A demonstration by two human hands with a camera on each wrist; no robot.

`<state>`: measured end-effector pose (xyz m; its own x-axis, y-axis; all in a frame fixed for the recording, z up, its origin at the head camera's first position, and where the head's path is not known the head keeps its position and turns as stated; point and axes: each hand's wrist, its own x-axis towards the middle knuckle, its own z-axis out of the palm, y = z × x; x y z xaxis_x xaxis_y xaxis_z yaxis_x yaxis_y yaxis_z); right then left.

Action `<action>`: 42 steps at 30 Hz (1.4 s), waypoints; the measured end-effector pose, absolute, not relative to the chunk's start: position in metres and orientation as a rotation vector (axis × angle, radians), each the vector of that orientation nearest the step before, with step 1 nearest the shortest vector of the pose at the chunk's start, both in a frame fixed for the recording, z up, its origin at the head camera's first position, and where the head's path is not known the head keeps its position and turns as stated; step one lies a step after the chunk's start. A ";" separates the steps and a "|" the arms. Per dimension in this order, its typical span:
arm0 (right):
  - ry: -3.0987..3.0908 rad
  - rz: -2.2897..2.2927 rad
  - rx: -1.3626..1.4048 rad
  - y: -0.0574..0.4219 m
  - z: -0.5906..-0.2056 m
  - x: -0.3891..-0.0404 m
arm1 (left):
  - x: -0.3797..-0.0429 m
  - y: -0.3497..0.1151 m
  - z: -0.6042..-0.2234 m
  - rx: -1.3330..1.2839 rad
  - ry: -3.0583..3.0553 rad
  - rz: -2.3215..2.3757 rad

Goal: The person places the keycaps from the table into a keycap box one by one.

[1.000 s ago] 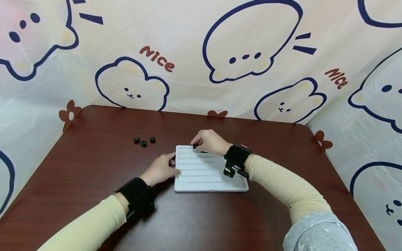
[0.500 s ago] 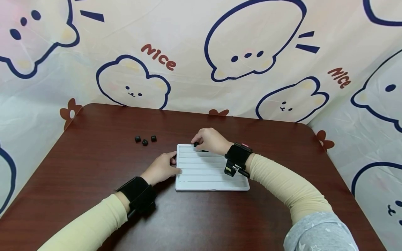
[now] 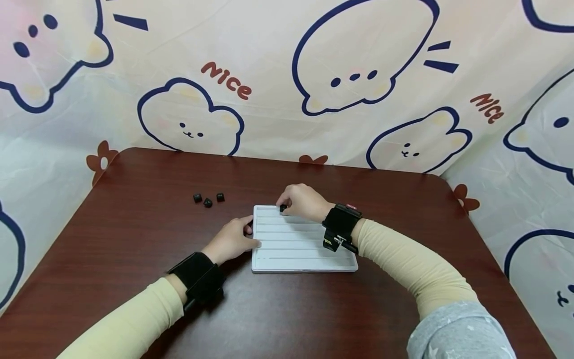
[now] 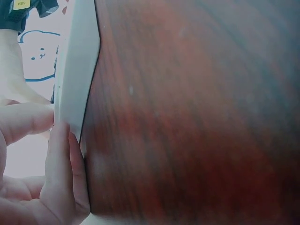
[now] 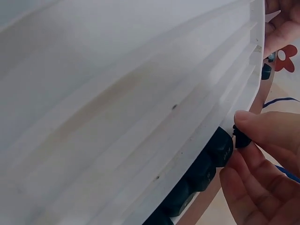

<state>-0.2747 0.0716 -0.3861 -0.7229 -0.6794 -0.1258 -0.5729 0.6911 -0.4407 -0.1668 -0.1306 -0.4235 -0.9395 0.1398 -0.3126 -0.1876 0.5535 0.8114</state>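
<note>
A white tray (image 3: pixel 300 257) with parallel ridges lies on the table. My left hand (image 3: pixel 230 242) grips its left side, thumb on the top and fingers against the outer edge. At the tray's far edge, my right hand (image 3: pixel 307 201) pinches a black keycap (image 5: pixel 242 139) between thumb and finger. In the right wrist view this keycap is close beside the end of a row of black keycaps (image 5: pixel 220 147) that stand along the tray's far edge; the head view has that row hidden behind my right hand.
Three loose black keycaps (image 3: pixel 208 203) lie on the brown table (image 3: pixel 134 224), left of the tray and farther back. A printed cloth (image 3: pixel 269 50) hangs behind the table and along its sides.
My right hand has shifted slightly to the right along the tray's far edge with the keycap. My left hand keeps its grip on the tray, and the loose keycaps stay put.
</note>
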 end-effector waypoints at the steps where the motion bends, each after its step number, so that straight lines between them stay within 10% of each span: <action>1: 2.622 -0.541 -1.001 0.072 -0.387 -0.274 | -0.167 -0.130 -0.424 -0.040 2.450 1.337; 42: 2.635 -0.461 -1.052 0.074 -0.387 -0.276 | -0.167 -0.132 -0.423 -0.057 2.433 1.351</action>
<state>-0.2761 0.0737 -0.3869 -0.7013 -0.7015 -0.1265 -0.6169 0.6863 -0.3852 -0.1672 -0.1319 -0.4228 -0.9357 0.1353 -0.3258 -0.2051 0.5429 0.8144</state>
